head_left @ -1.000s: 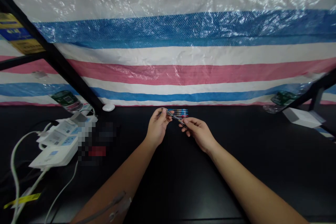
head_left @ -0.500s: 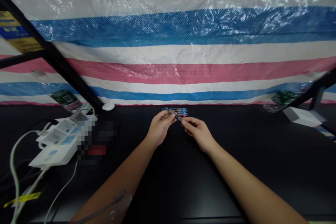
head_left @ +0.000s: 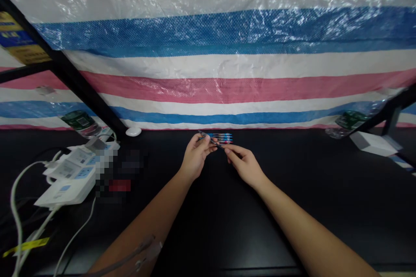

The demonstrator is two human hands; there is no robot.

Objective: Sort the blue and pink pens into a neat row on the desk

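A slim dark pen point(head_left: 211, 140) lies pinched at the fingertips, its long axis running on a slant across the view, upper end toward the left and far side, lower end toward the right and the person. It sits just in front of a row of blue-and-red pens point(head_left: 221, 138), which lie side by side at the far edge of the black counter point(head_left: 292, 225), their long axes roughly level. The left hand point(head_left: 196, 158) is curled closed, thumb and fingers wrapped on the pen's upper part, and appears to carry its weight. The right hand point(head_left: 245, 165) is half closed, with its thumb and forefinger drawn together at the pen's lower end; at this size I cannot tell whether they grip it or only touch it. Held this way, the pen seems steadied from both sides, near the middle of the body and apart from the clutter on the left. There, a white power strip point(head_left: 69, 177) sits with white cables point(head_left: 15, 212) trailing from it, beside a pixelated patch. A small white puck point(head_left: 133, 131) rests near the far edge, and a white box point(head_left: 372, 143) sits at right, below a striped tarpaulin point(head_left: 240, 82).
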